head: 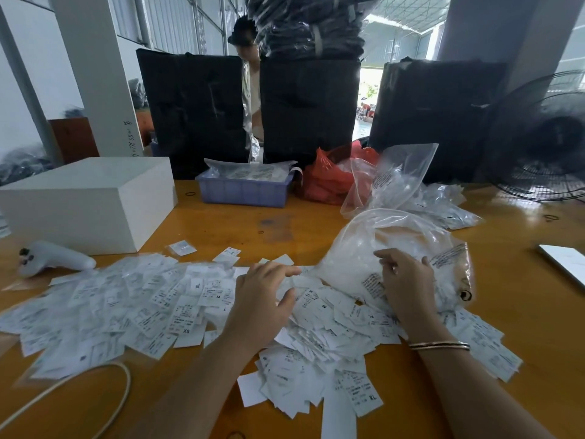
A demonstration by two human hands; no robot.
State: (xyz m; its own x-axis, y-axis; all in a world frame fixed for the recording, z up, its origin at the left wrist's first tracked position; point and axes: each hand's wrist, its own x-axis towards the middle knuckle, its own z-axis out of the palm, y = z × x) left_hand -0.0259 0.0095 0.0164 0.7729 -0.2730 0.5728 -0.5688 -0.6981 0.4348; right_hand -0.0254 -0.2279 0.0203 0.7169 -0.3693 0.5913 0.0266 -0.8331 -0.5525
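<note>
A wide heap of small white size labels point(152, 308) covers the near part of the orange table point(240, 226). My left hand point(264, 299) lies flat on the heap near the middle, fingers spread and straight. A clear plastic bag point(380, 248) stuffed with white labels sits on the pile to the right. My right hand point(405, 280) rests on the bag's near side, fingers loosely bent against the plastic; a thin bangle point(440, 345) circles that wrist.
A white box point(88, 198) stands at the left, a white controller point(53, 259) before it. A blue tray point(243, 188), a red bag point(329, 182) and more clear bags point(402, 179) lie behind. Black bundles point(196, 109) and a fan point(544, 141) line the back. A phone point(566, 261) lies right; a cable point(95, 381) curls near left.
</note>
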